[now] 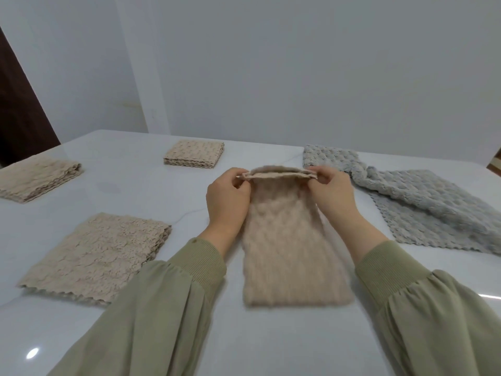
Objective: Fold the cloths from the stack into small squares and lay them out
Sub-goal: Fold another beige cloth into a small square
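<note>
my left hand (227, 196) and right hand (332, 194) each pinch a far corner of the beige cloth strip (284, 253), which lies dead centre on the white table (135, 185), ready to halve it toward 6 o'clock. the folded beige squares (193, 154) sit from 8 to 11 o'clock, kept apart from the grey cloths (433, 213) at 2 o'clock.

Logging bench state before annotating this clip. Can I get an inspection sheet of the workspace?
Surface: white glossy table, some light glare.
Job's things: beige cloth folded into a long strip, far end raised; three folded beige cloths on the left, far, at the frame edge, near; grey cloths rumpled on the right.
Clutter: nothing seen.
Grippers: left hand and right hand each pinch a far corner of the strip.
Cables: thin pale line on the table; thread or mark, cannot tell.
Surroundings: pale wall; dark panel at far left.
</note>
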A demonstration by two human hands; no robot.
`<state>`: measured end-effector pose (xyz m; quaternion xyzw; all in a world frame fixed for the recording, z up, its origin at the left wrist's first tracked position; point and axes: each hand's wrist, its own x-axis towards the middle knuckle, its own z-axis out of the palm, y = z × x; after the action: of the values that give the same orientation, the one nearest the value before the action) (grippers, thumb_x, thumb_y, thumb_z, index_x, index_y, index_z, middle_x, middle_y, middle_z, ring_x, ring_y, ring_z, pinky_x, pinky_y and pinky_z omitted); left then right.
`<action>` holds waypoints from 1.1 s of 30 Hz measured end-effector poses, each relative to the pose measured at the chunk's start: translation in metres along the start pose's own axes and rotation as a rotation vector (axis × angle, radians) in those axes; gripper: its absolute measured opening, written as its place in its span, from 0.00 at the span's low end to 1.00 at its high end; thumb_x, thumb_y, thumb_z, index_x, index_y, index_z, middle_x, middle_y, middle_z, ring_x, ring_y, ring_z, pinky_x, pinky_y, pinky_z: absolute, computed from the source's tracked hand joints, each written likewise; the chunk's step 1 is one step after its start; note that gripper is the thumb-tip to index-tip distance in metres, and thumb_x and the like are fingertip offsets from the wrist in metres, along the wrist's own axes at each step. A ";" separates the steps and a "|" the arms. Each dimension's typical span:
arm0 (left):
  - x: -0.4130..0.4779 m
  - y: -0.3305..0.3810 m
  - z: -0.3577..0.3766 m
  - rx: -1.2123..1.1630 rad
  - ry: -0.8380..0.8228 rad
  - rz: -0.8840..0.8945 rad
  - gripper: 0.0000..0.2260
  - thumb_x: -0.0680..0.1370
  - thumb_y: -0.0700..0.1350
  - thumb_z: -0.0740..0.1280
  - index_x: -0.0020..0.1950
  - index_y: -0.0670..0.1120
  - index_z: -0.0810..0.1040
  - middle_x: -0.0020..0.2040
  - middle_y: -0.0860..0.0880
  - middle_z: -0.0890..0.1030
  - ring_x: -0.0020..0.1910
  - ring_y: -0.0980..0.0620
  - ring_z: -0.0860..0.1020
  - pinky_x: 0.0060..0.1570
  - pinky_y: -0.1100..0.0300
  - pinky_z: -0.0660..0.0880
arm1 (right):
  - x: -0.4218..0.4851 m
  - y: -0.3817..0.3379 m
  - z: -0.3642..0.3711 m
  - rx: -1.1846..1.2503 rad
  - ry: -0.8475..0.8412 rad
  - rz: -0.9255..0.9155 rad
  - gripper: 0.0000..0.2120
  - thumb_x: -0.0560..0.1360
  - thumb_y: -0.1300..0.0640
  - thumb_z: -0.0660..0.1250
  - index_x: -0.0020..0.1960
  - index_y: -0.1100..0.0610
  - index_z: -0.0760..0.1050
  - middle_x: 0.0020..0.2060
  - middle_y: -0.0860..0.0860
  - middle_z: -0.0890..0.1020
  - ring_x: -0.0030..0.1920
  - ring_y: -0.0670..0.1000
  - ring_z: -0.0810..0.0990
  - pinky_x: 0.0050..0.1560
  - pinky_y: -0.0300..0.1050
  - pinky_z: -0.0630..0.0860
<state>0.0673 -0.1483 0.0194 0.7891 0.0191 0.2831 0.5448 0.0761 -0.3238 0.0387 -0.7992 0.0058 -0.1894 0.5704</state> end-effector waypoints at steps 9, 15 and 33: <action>-0.019 0.003 -0.010 -0.309 -0.144 -0.260 0.08 0.75 0.45 0.69 0.36 0.49 0.83 0.35 0.52 0.83 0.42 0.50 0.81 0.51 0.49 0.79 | -0.024 0.013 -0.008 0.021 0.052 0.013 0.09 0.77 0.57 0.62 0.46 0.57 0.81 0.37 0.48 0.81 0.39 0.45 0.77 0.38 0.30 0.70; -0.040 0.013 -0.027 -0.319 -0.269 -0.358 0.04 0.73 0.36 0.70 0.42 0.46 0.81 0.33 0.49 0.80 0.34 0.50 0.80 0.35 0.60 0.77 | -0.048 0.009 -0.023 0.085 0.075 0.000 0.09 0.74 0.66 0.64 0.42 0.55 0.79 0.35 0.55 0.80 0.36 0.49 0.75 0.31 0.28 0.69; -0.068 0.027 -0.052 -0.047 -0.534 -0.282 0.03 0.73 0.40 0.70 0.45 0.47 0.82 0.26 0.51 0.76 0.23 0.54 0.72 0.24 0.64 0.69 | -0.085 0.018 -0.043 -0.214 -0.043 -0.040 0.09 0.69 0.67 0.62 0.40 0.55 0.77 0.28 0.48 0.69 0.29 0.46 0.66 0.28 0.33 0.63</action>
<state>-0.0216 -0.1376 0.0263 0.8125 -0.0219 -0.0123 0.5824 -0.0126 -0.3502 0.0091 -0.8593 -0.0024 -0.1819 0.4780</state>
